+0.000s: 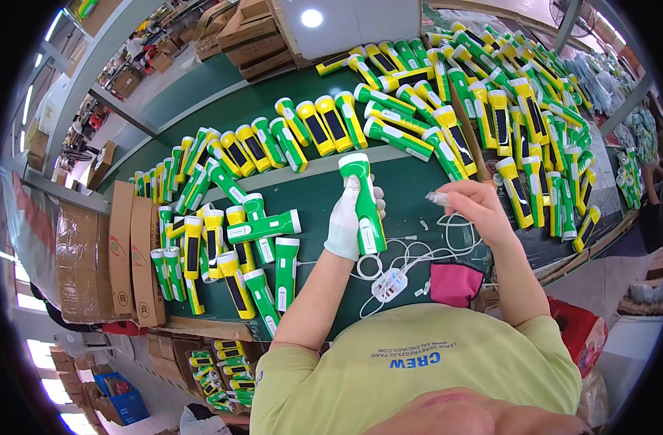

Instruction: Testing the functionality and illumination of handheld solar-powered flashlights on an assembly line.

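My left hand (351,214), in a white glove, is closed round a green and yellow flashlight (371,221) with a white lens end, held upright over the green table. To its right, my bare right hand (473,206) pinches a small whitish, translucent piece (437,197). That piece is apart from the flashlight and too small to name surely. A white cable (467,250) loops just below my right hand. It runs toward a white multi-port charger (389,285) near my body. A pink cloth pouch (455,283) lies beside the charger.
Many flashlights (335,125) stand in a row across the back, with a dense pile (531,116) at the right. Another cluster (215,235) lies at the left beside cardboard boxes (146,261). Metal shelf posts (125,112) rise at the left.
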A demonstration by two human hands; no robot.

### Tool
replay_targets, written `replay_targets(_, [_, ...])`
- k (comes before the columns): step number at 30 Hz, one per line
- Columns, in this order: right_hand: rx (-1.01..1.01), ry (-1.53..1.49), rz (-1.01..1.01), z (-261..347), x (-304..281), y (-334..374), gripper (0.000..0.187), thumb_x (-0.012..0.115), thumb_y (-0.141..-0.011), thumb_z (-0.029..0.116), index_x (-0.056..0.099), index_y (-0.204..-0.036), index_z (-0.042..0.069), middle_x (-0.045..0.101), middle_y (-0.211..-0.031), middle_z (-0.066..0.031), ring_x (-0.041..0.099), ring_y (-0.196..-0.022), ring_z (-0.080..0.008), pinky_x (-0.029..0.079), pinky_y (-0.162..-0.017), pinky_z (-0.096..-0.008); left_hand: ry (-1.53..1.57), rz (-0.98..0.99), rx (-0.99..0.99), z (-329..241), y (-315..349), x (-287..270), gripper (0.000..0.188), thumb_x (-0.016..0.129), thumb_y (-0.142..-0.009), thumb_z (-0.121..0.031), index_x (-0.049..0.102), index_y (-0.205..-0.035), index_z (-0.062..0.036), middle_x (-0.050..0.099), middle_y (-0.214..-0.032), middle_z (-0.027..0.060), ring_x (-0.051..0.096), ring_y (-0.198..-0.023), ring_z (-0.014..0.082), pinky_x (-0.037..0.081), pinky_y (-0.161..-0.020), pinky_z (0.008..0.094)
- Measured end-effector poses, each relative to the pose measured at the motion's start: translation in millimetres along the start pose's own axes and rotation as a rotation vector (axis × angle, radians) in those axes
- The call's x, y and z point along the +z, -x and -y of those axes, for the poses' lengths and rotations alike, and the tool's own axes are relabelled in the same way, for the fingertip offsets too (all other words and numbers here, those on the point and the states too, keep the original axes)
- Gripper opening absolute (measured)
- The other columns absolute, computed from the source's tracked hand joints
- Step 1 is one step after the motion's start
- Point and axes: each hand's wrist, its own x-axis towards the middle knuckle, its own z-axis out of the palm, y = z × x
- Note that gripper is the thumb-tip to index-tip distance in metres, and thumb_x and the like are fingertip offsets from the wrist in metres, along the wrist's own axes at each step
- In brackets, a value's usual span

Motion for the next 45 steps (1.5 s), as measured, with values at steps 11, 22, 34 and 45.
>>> replay_targets(11, [-0.8,1.13,-0.055,-28.5,52.8,-8.8,0.016,0.067,-0.077,0.004,0.063,-0.093,0.008,0.054,-0.072,-0.0059,0.058,-0.065,-0.0242,0.046,-0.054,-0.0363,-0.294,-0.04,0.122,28.2,3.6,18.5,0.036,0.05,-0.101,-0.041,0.051,-0.114,-0.0072,0.062,-0.093,0.0075,0.062,-0.082,0.0161,0.052,-0.074,0.0295])
replay_targets(22, [-0.42,0.833,0.409,-59.6,63.2,28.5,0.013,0.069,-0.084,0.011,0.073,-0.095,0.012,0.069,-0.083,-0.0067,0.067,-0.074,-0.027,0.053,-0.06,-0.0376,-0.223,0.168,0.395,-7.2,16.8,39.2,0.027,0.053,-0.099,-0.022,0.048,-0.117,-0.0026,0.06,-0.093,0.0089,0.06,-0.071,0.0133,0.052,-0.065,0.0282])
replay_targets(34, [0.138,-0.342,0.001,-53.5,48.1,10.1,0.019,0.064,-0.095,0.015,0.068,-0.109,0.002,0.07,-0.092,-0.0058,0.065,-0.08,-0.0079,0.042,-0.056,-0.0171,-0.007,0.305,0.053,22.9,19.9,21.8,0.053,0.041,-0.102,-0.051,0.048,-0.128,-0.005,0.063,-0.105,0.0088,0.062,-0.089,0.0155,0.053,-0.075,0.0301])
replay_targets(45, [-0.326,0.295,-0.115,-11.4,47.6,5.2,0.01,0.064,-0.091,0.004,0.068,-0.098,-0.002,0.068,-0.086,-0.0048,0.059,-0.074,-0.0065,0.047,-0.062,-0.0216,-0.064,0.186,0.025,21.1,44.8,37.5,0.058,0.049,-0.096,-0.058,0.049,-0.122,-0.0061,0.061,-0.097,0.0066,0.061,-0.083,0.015,0.052,-0.073,0.0283])
